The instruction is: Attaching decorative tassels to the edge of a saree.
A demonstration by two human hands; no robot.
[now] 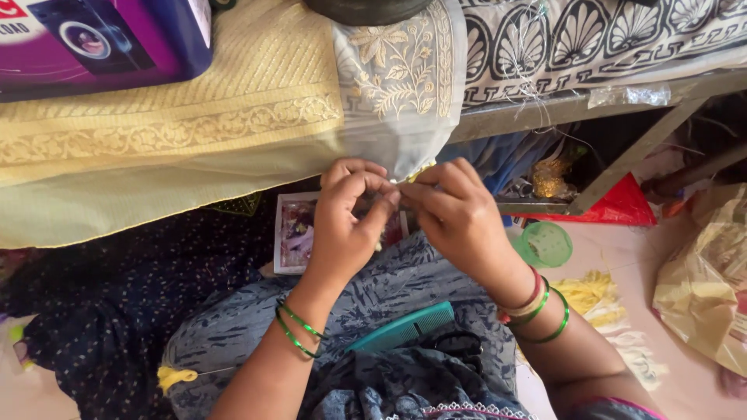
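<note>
Green plastic cup [543, 244] stands near right hand [459, 218], contents unclear.

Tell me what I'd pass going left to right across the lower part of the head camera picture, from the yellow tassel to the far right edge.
Yellow tassel → left hand's green bangles → teal comb → right hand's red and green bangles → yellow thread bundle → crinkled plastic bag.
</note>
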